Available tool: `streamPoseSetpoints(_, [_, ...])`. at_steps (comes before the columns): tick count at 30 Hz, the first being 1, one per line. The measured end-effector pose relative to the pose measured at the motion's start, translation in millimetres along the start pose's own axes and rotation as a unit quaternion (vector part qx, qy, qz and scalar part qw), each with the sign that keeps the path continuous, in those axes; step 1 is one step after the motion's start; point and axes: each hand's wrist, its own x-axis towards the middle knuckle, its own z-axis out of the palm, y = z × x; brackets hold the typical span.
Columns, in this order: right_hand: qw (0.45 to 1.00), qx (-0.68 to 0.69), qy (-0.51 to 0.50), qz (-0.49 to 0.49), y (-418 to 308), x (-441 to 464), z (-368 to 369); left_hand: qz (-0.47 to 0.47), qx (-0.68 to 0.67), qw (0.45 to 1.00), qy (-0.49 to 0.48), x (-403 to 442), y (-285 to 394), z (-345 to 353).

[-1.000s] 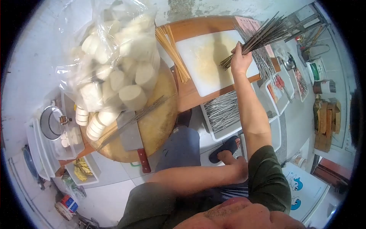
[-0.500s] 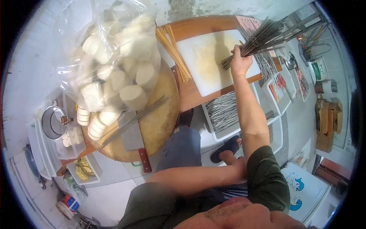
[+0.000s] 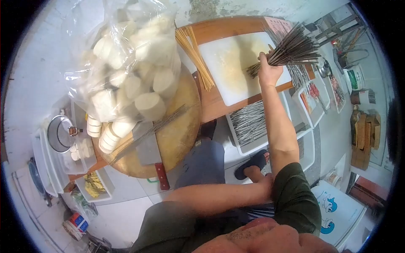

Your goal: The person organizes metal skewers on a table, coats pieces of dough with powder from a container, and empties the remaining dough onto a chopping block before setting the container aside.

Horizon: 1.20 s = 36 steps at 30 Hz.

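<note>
My right hand is closed round a thick bundle of dark metal skewers, which fan out to the upper right above a white cutting board. My left forearm crosses in front of my body. My left hand rests by my right elbow, its fingers hidden by the sleeve and arm. Thin bamboo skewers lie left of the board. A cleaver with a red handle lies on the round wooden chopping block, with a few thin metal skewers across it.
A big clear bag of pale, thick round pieces stands on the block, beside sliced white rolls. Metal skewers fill a white tub below the board. A sieve and a tray of yellow food are at left. A meat tray is at right.
The bundle of skewers has tilted and spread slightly in my right hand. The whole view has shifted a little to the right. My left arm stays as it was.
</note>
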Motion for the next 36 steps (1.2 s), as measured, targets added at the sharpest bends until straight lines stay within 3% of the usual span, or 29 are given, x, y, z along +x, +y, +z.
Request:
streamPoseSetpoints(5, [0.998, 0.031, -0.021, -0.043, -1, 1, 1, -0.009, -0.022, 1.000, -0.006, -9, 0, -11])
streamPoseSetpoints(12, [0.999, -0.018, 0.023, 0.030, -15, 4, -2, -0.062, -0.046, 0.997, -0.018, -17, 4, -24])
streamPoseSetpoints(13, [0.994, -0.099, 0.043, 0.010, -24, 10, -5, -0.081, -0.030, 0.996, -0.014, -12, 5, -16])
streamPoseSetpoints(14, [0.989, -0.147, 0.021, -0.001, -24, 23, -15, -0.110, -0.014, 0.994, 0.007, 32, 6, 35])
streamPoseSetpoints(15, [0.982, -0.145, 0.094, -0.072, -11, 40, -19, -0.106, -0.002, 0.994, 0.006, 33, 16, 46])
streamPoseSetpoints(16, [0.977, -0.175, 0.095, -0.072, -31, 43, -30, -0.102, 0.009, 0.995, 0.006, 33, 26, 56])
streamPoseSetpoints(17, [0.973, -0.210, 0.070, -0.060, -38, 52, -47, -0.066, 0.032, 0.997, -0.009, 2, 23, 21])
streamPoseSetpoints(19, [0.999, 0.023, 0.037, 0.000, -70, 51, -75, -0.017, 0.027, 0.999, -0.024, -13, 15, 1])
streamPoseSetpoints(21, [0.972, 0.201, 0.033, 0.114, -74, 43, -115, 0.008, -0.032, 0.999, -0.037, -11, 10, 6])
streamPoseSetpoints(24, [0.944, 0.216, 0.048, 0.246, -78, -6, -174, 0.042, 0.017, 0.996, -0.071, -15, 18, 2])
streamPoseSetpoints(30, [0.870, 0.257, 0.036, 0.418, -9, -122, -276, 0.077, 0.025, 0.985, -0.152, -7, 34, 22])
streamPoseSetpoints(36, [0.799, 0.204, 0.028, 0.565, 81, -190, -294, 0.072, 0.050, 0.984, -0.157, -1, 35, 28])
